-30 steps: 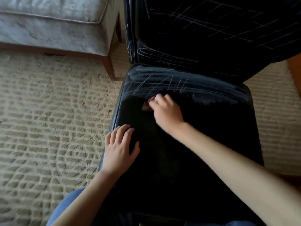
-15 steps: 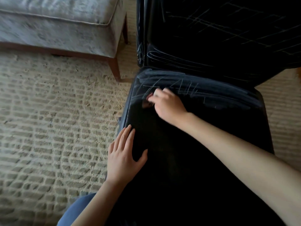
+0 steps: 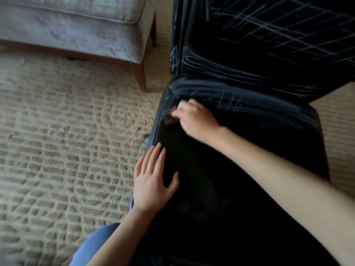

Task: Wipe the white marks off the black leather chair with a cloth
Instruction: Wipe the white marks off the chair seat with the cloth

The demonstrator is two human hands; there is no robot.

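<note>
Gripping the cloth (image 3: 171, 117), the right hand (image 3: 196, 120) rests at the chair (image 3: 249, 169) seat's rear; white marks (image 3: 228, 101) run crosswise just beyond, toward the backrest (image 3: 269, 45); the left hand (image 3: 151, 179), flat with fingers straight, lies farther

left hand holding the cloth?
No, the left hand lies flat with straight fingers on the seat, while the right hand grips the cloth.

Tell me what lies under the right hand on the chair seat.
A reddish edge of the cloth peeks out beside the right hand, on the black seat. The hand covers the rest of it and whatever lies beneath.
</note>
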